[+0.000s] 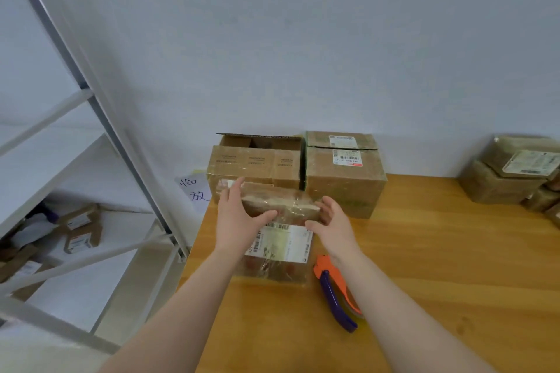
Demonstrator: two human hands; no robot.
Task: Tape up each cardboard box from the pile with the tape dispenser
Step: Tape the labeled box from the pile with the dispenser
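Soft, even, shadowless light; image slightly blurred throughout, with straight lines bowing toward the edges.

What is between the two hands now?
In the head view, a small taped cardboard box is between the left hand and the right hand; both grip it.

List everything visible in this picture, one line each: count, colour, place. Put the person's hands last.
held box: one, brown, above the table.
labelled box: one, brown, white label, beneath the held box.
open box: one, brown, by the wall.
closed box: one, brown, right of the open box.
box pile: several, brown, table's far right.
tape dispenser: one, orange and purple, right of labelled box.
table: one, light wood.
paper sign: one, white, left of the open box.
shelf rack: one, white, far left.
left hand, right hand: one each, gripping the held box's ends.
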